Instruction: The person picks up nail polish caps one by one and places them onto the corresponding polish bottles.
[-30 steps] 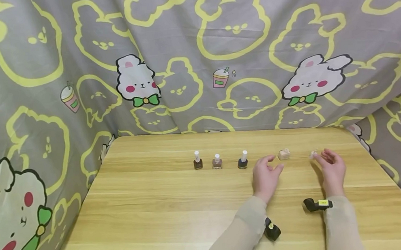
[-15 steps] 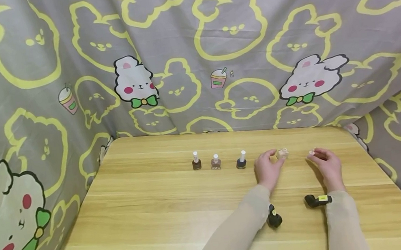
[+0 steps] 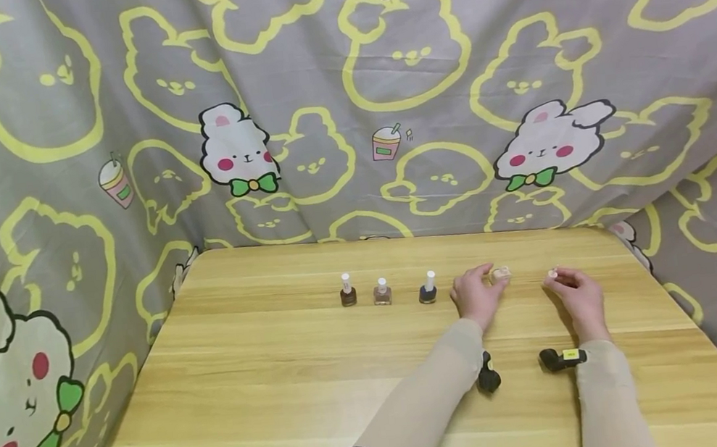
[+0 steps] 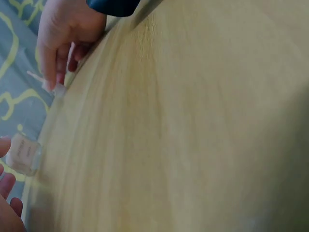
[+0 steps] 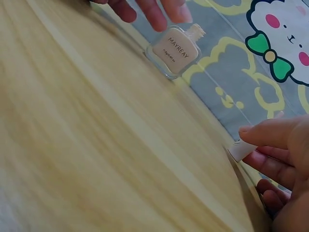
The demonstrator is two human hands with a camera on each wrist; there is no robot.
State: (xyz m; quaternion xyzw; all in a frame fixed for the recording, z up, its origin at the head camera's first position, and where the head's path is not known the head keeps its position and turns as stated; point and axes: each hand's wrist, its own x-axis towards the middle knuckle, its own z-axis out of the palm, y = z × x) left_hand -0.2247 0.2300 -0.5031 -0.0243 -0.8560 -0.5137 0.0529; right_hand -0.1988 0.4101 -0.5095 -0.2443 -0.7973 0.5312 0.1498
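My left hand [image 3: 479, 297] is at an uncapped nail polish bottle [image 5: 174, 50] of pale beige polish, standing upright on the table. In the right wrist view its fingers [image 5: 149, 14] extend beside the bottle's neck and do not wrap around it; whether they touch the glass I cannot tell. My right hand [image 3: 581, 298] pinches a white nail polish cap [image 5: 241, 150] between thumb and fingers, low over the wood. A thin brush [image 4: 36, 77] sticks out from that cap, away from the bottle.
To the left stand three capped polish bottles in a row: dark brown [image 3: 348, 296], mauve [image 3: 382, 294] and dark blue [image 3: 427, 291]. The wooden table [image 3: 250, 380] meets a patterned curtain [image 3: 310, 141] at the back and sides.
My left hand has moved up and right to the beige bottle. The right hand has turned a little and still pinches the cap. The bottles have stayed in place.
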